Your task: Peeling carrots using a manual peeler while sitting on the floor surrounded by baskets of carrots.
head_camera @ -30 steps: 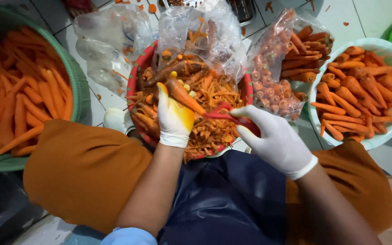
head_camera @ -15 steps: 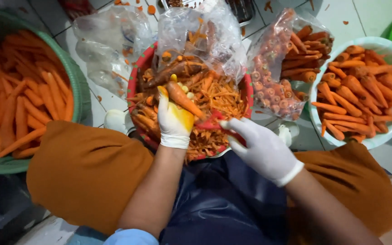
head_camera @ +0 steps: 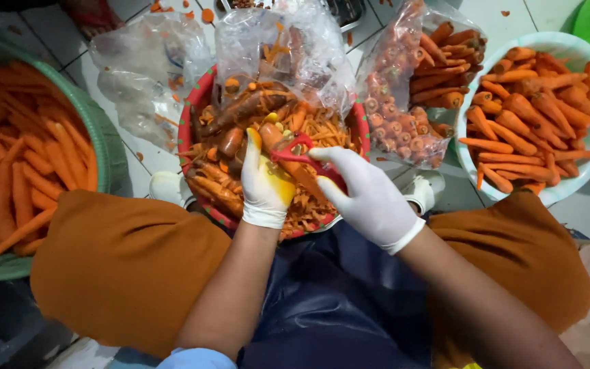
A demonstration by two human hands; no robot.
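Right hand (head_camera: pixel 367 195) has been slid lower; red peeler (head_camera: pixel 293 152) is clamped against the carrot (head_camera: pixel 288 160), gripped by left hand (head_camera: pixel 265 181), pointing away over the red basin (head_camera: pixel 189 116).

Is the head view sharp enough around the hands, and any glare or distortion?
Head view: even light, no hard shadows; white-gloved left hand and right hand slightly motion-soft; glare on clear plastic bags; wide-angle bending at edges, round green basin curving.

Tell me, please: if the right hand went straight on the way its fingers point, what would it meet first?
Probably the carrot held in the left hand. The right hand points left with a red peeler that already seems to rest on it; depth is unclear.
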